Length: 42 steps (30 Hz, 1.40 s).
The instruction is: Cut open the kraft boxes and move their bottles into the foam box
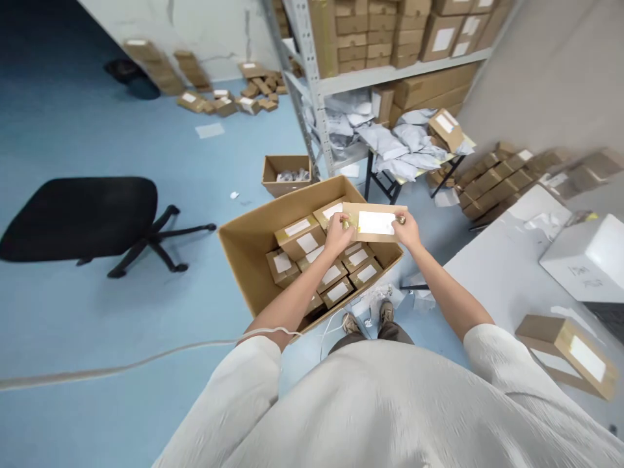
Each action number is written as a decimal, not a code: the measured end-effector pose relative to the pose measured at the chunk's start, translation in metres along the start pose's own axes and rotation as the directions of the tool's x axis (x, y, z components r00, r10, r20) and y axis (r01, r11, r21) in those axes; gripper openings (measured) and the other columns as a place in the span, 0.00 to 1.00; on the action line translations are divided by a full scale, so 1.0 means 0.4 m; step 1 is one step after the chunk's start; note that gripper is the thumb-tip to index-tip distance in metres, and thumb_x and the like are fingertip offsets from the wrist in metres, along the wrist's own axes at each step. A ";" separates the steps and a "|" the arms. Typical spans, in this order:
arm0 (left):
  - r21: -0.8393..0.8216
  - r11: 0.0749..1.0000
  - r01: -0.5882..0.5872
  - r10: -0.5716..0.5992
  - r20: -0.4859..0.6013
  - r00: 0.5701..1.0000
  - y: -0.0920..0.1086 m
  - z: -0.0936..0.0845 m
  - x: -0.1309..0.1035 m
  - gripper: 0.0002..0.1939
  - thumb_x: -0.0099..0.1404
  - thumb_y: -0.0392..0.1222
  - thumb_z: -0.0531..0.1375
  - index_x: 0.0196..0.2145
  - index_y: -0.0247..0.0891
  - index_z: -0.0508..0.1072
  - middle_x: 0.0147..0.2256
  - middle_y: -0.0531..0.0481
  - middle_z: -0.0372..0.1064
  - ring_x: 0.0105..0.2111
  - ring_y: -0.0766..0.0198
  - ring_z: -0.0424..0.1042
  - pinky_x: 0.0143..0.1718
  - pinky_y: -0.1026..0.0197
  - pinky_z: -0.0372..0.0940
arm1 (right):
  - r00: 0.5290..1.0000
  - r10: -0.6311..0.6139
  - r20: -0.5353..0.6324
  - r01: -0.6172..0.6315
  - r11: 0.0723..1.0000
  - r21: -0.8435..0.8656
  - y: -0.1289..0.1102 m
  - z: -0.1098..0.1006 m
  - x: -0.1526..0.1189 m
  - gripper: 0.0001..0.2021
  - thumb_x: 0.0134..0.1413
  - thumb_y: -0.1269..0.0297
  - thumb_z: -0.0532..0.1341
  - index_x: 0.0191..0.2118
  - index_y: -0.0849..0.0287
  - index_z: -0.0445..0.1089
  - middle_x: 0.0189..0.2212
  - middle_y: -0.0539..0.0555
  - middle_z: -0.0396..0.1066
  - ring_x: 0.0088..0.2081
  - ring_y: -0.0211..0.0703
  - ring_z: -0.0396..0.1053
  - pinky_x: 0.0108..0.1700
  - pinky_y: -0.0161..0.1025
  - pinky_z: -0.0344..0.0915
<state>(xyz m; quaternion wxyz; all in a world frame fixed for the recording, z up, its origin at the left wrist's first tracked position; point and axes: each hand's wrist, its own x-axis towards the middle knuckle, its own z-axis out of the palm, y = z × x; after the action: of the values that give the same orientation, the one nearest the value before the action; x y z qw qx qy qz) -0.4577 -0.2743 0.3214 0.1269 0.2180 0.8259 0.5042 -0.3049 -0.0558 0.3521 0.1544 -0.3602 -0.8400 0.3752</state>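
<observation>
Between my two hands is a small brown cardboard box (351, 212) with a white label on its upper face. My left hand (340, 233) grips its left end, and my right hand (407, 227) is closed on its right end. Beneath it stands a large open carton (244, 260) holding several labelled cardboard boxes (307, 243). The held box is over the carton's right part and hides some of what lies under it. A white cable (195, 346) crosses in front of my left forearm.
A black office chair (82, 218) stands at left. Beyond the carton are a smaller open box (287, 187), a metal shelf (361, 81) and a small table with grey parcels (400, 146). At right, a white table (492, 260) bears a cardboard box (560, 351).
</observation>
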 end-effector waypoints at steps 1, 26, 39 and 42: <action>0.000 0.999 -0.053 0.053 0.022 0.998 0.042 0.023 0.005 0.18 0.64 0.33 0.64 0.50 0.45 0.70 0.56 0.46 0.72 0.59 0.51 0.69 0.61 0.50 0.65 | 0.999 0.020 -0.042 -0.020 1.000 0.013 0.011 -0.045 -0.009 0.21 0.57 0.61 0.60 0.56 0.54 0.76 0.58 0.57 0.76 0.59 0.58 0.73 0.68 0.54 0.68; 0.001 0.973 -0.229 0.151 0.749 0.645 0.409 1.030 -0.326 0.26 0.60 0.33 0.67 0.57 0.44 0.78 0.59 0.42 0.78 0.62 0.44 0.74 0.67 0.43 0.68 | 0.728 0.607 -0.319 -0.583 0.793 0.178 0.857 -0.695 -0.434 0.21 0.51 0.61 0.60 0.52 0.54 0.73 0.60 0.61 0.74 0.59 0.55 0.73 0.66 0.52 0.69; 0.012 0.961 -0.277 0.193 0.688 0.699 0.374 0.938 -0.285 0.24 0.64 0.31 0.62 0.57 0.43 0.78 0.64 0.45 0.75 0.67 0.49 0.71 0.73 0.46 0.62 | 0.914 0.319 -0.249 -0.341 0.939 -0.048 0.771 -0.605 -0.318 0.23 0.59 0.64 0.61 0.60 0.54 0.74 0.75 0.63 0.57 0.80 0.61 0.47 0.78 0.63 0.48; 0.066 0.965 -0.254 0.162 0.615 0.771 0.331 0.829 -0.244 0.24 0.64 0.30 0.62 0.57 0.42 0.79 0.62 0.44 0.76 0.65 0.48 0.73 0.73 0.44 0.63 | 0.968 0.201 -0.150 -0.208 0.978 -0.033 0.699 -0.535 -0.245 0.21 0.60 0.64 0.60 0.58 0.54 0.76 0.72 0.62 0.63 0.77 0.57 0.54 0.78 0.58 0.53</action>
<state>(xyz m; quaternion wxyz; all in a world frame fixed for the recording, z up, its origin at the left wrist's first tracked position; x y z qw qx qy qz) -0.1993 -0.0118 0.2859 0.3112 0.4663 0.7469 0.3575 0.0131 0.1130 0.2892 0.1673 -0.4750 -0.7936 0.3414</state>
